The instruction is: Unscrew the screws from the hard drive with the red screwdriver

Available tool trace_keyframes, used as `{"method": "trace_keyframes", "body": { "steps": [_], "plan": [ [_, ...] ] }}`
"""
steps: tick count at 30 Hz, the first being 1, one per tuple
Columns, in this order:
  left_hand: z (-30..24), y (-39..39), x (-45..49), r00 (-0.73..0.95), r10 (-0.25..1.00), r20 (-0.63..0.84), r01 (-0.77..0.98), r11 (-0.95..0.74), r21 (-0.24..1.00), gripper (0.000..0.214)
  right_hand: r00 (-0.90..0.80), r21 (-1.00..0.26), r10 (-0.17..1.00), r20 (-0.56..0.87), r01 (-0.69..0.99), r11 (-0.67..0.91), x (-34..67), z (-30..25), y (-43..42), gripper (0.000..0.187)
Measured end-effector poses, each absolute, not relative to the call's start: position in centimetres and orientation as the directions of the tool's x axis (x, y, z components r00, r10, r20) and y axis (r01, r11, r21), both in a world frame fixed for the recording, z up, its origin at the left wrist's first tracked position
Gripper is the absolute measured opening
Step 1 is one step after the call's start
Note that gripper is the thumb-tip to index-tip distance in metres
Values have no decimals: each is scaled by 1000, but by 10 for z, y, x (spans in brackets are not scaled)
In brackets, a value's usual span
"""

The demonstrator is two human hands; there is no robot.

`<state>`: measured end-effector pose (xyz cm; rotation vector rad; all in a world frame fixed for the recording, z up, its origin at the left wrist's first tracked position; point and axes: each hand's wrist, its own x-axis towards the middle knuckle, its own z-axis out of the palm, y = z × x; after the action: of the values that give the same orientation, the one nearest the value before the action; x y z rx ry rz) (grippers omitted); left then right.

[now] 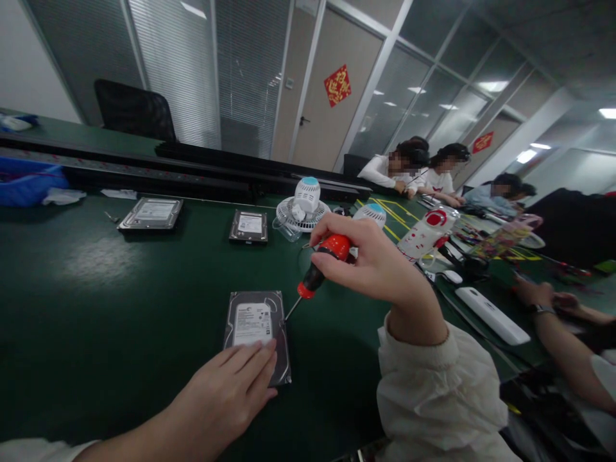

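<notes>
A hard drive (255, 321) with a white label lies flat on the dark green table (96, 308) in front of me. My left hand (226, 398) rests on its near edge, fingers stretched flat and pressing it down. My right hand (375, 263) is closed round the red and black handle of a screwdriver (320, 269). The thin shaft slants down to the left, and its tip sits at the drive's upper right corner.
Two more hard drives (151, 213) (249, 226) lie farther back. Small white fans (303, 205) and a red and white device (428, 234) stand behind my right hand. A white remote (491, 314) lies at right. Another person's arm (558, 321) and several seated people (418, 170) are at right.
</notes>
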<state>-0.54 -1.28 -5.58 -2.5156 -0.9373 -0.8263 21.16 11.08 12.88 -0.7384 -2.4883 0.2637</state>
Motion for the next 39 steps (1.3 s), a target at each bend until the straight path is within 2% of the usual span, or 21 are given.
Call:
{"method": "trace_keyframes", "body": {
  "steps": [6,10,13,17,21,25,27,32,36,39],
  "plan": [
    [-49,-13,-6,617,477,626,693,-705,-147,42,-658,-324,580,480,481,814,207,124,112,22],
    [-47,-11,-8,674,407,617,651,-722,-235,49,-623,-390,599,503,455,801,201,116,115,15],
    [-47,-10,-9,624,411,665,682,-701,-207,55,-609,-407,616,499,463,787,196,111,117,16],
    [-44,-9,-11,691,387,610,634,-731,-254,49,-605,-368,644,469,529,765,188,108,115,17],
    [-41,-9,-11,692,388,609,637,-726,-261,50,-568,-333,660,491,578,745,187,108,113,32],
    [-41,-9,-11,692,393,606,634,-733,-249,51,-620,-356,578,531,456,816,193,109,116,13],
    [-40,-9,-11,699,386,602,627,-736,-256,49,-643,-353,559,523,434,829,195,110,117,17],
    [-41,-10,-11,686,393,612,639,-728,-249,46,-603,-380,623,498,494,782,194,111,116,29],
    [-45,-11,-11,678,411,609,649,-724,-235,46,-606,-401,606,514,455,795,194,109,117,15],
    [-47,-11,-10,672,423,608,658,-718,-228,45,-605,-406,602,522,444,799,193,108,119,13]
  ]
}}
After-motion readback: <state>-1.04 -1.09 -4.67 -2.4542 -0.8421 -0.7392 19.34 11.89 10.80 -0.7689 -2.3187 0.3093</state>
